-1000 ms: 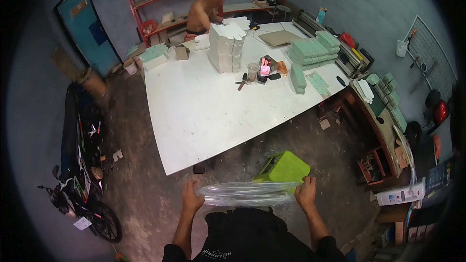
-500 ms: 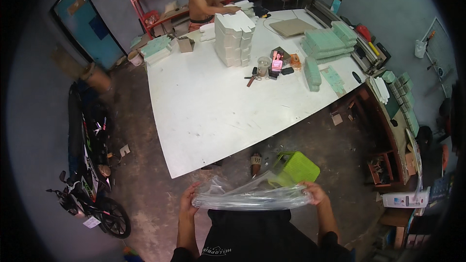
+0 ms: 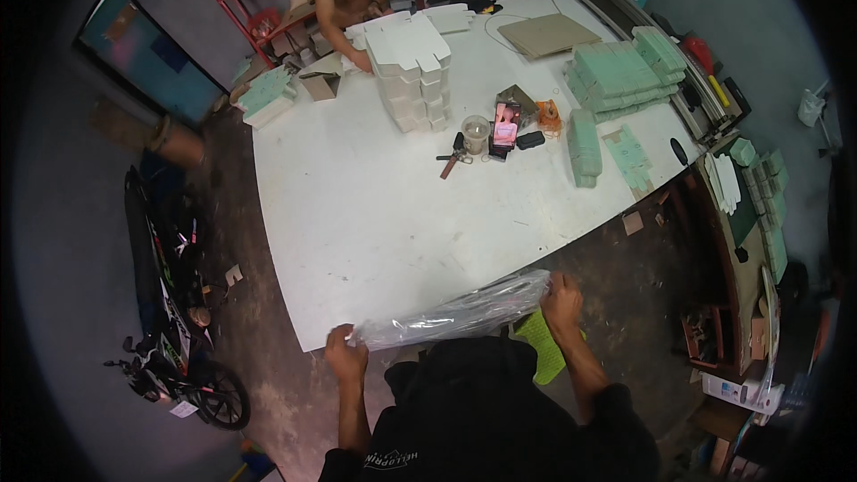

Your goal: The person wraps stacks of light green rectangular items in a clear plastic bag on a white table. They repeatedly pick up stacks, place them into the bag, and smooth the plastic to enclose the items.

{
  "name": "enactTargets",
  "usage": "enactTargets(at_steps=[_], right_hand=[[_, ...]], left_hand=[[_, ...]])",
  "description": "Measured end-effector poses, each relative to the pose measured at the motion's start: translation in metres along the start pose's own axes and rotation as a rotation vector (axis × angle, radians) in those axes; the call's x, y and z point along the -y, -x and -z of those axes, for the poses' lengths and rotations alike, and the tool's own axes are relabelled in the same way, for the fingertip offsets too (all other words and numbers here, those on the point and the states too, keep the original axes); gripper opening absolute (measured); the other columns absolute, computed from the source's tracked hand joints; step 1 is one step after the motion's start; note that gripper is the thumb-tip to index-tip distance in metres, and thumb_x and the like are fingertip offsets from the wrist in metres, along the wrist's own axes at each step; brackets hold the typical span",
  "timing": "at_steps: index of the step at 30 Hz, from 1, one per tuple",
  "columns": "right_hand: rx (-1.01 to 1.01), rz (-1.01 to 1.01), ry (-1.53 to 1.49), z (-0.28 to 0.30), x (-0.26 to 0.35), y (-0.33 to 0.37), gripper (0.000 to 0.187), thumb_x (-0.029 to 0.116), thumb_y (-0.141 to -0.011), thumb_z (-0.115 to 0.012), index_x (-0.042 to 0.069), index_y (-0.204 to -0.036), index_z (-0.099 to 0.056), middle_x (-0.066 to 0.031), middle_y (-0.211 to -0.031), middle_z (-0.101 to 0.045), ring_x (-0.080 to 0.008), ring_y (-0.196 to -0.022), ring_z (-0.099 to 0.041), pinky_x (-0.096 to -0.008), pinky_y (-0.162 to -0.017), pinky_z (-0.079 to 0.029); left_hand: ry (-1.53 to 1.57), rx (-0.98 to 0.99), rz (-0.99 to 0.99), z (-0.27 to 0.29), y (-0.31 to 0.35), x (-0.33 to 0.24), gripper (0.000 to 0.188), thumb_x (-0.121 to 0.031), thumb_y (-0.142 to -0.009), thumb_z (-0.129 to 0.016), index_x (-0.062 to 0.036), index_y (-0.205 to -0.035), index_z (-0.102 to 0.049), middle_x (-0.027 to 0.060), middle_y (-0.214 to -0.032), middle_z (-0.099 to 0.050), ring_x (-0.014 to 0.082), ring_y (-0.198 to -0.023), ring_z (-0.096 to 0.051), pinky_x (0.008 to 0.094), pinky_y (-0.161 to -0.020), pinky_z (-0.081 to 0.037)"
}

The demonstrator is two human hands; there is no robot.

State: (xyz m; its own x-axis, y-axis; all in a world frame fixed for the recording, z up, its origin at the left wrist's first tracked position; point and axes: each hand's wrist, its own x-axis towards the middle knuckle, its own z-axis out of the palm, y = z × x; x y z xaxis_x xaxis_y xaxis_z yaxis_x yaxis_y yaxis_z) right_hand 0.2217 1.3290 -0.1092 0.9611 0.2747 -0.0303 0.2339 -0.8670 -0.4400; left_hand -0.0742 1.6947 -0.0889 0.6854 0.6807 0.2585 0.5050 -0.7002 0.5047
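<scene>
A clear plastic sheet (image 3: pixel 451 315), gathered into a long crinkled band, stretches between my two hands. My left hand (image 3: pixel 346 350) is closed on its left end, just off the near left corner of the white table (image 3: pixel 357 214). The other end is gripped by my right hand (image 3: pixel 561 303), which is higher and a bit farther away. The band runs along the table's near edge and overlaps it; whether it rests on the surface I cannot tell. Partly hidden behind my right arm is a green plastic stool or crate (image 3: pixel 541 345).
Across the table, a person (image 3: pixel 350 0) handles white flat cartons beside a tall white carton stack (image 3: pixel 411 71). A cup (image 3: pixel 476 136), a phone (image 3: pixel 506 125) and keys lie mid-table. Pale green carton stacks (image 3: pixel 616 80) stand at right. A motorcycle (image 3: pixel 170 321) is parked left.
The plastic has gone from a loose, open spread to a narrower, tilted band nearer the table. My right hand has risen. The person opposite has leaned and reaches lower beside the white stack.
</scene>
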Motion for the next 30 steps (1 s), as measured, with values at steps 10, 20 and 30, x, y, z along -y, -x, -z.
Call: enactTargets(at_steps=[10, 20, 30], right_hand=[[1.342, -0.326, -1.486, 0.049, -0.031, -0.079, 0.041, 0.008, -0.096, -0.06, 0.0, -0.136, -0.056, -0.0117, -0.132, -0.064, -0.0209, -0.117, -0.063, -0.036, -0.093, -0.055], [0.207, 0.301, -0.161, 0.047, 0.044, -0.087, 0.046, 0.002, -0.069, -0.077, 0.004, -0.113, -0.064, -0.0196, -0.103, -0.066, -0.0386, -0.093, -0.067, -0.0463, -0.079, -0.056], [0.337, -0.045, -1.357, 0.028, 0.177, -0.086, 0.033, 0.002, -0.086, -0.067, -0.003, -0.118, -0.063, -0.0166, -0.116, -0.071, -0.0279, -0.106, -0.07, -0.0386, -0.094, -0.055]], left_hand=[[1.721, 0.238, 0.883, 0.01, -0.026, -0.019, 0.066, -0.021, -0.081, -0.058, 0.0059, -0.141, -0.054, 0.0203, -0.121, -0.07, 0.0336, -0.104, -0.072, 0.0424, -0.086, -0.06], [0.305, 0.384, 0.376, 0.009, -0.076, -0.014, 0.043, -0.008, -0.078, -0.087, 0.0, -0.116, -0.068, 0.0126, -0.101, -0.072, 0.0212, -0.095, -0.068, 0.0344, -0.087, -0.055], [0.63, -0.194, 0.407, 0.038, -0.12, -0.044, 0.014, -0.009, -0.097, -0.069, 0.0045, -0.103, -0.069, 0.006, -0.092, -0.07, 0.0162, -0.084, -0.064, 0.0315, -0.08, -0.052]])
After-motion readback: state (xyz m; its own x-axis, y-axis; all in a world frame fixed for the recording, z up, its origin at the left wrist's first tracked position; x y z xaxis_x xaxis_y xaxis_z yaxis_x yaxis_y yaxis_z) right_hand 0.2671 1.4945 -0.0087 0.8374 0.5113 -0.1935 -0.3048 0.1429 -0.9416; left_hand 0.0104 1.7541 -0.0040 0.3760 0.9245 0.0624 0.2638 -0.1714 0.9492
